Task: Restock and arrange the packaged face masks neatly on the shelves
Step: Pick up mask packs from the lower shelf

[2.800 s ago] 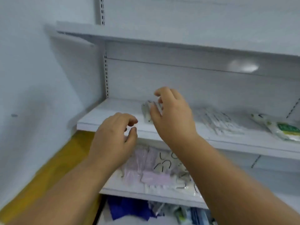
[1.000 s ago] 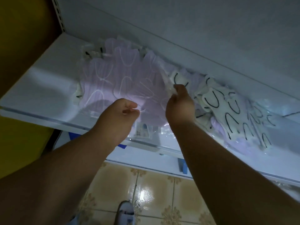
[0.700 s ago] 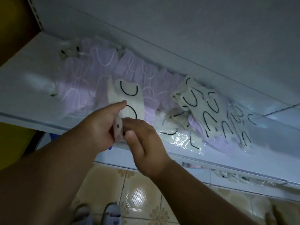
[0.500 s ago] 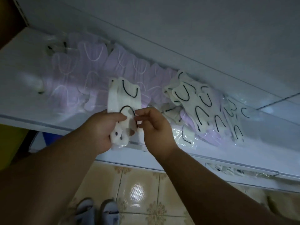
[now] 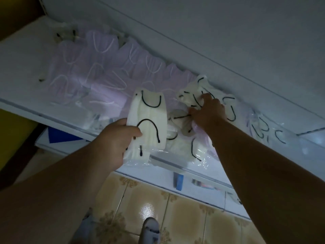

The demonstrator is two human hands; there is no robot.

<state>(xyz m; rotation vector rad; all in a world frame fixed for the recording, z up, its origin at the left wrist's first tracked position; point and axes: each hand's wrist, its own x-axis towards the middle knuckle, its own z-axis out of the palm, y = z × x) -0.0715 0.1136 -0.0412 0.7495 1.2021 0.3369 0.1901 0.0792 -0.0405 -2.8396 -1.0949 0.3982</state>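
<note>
My left hand (image 5: 115,140) grips a clear packet of white face masks with black ear loops (image 5: 149,120) and holds it above the front edge of the white shelf (image 5: 22,55). Further right, my right hand (image 5: 209,112) reaches into a loose heap of the same white masks (image 5: 191,95), its fingers curled round some of them. A row of lilac masks with white loops (image 5: 98,71) lies overlapped along the left and middle of the shelf. More packets with black loops (image 5: 265,129) lie at the right.
The underside of the shelf above (image 5: 228,23) hangs close over the masks. A lower shelf (image 5: 193,180) with small items sits below. Beige floor tiles (image 5: 184,217) and a foot in a sandal (image 5: 151,228) show at the bottom. A yellow wall (image 5: 15,125) is at the left.
My right hand has let go of the white packet and moved right into the heap of white masks. My left hand keeps holding the packet.
</note>
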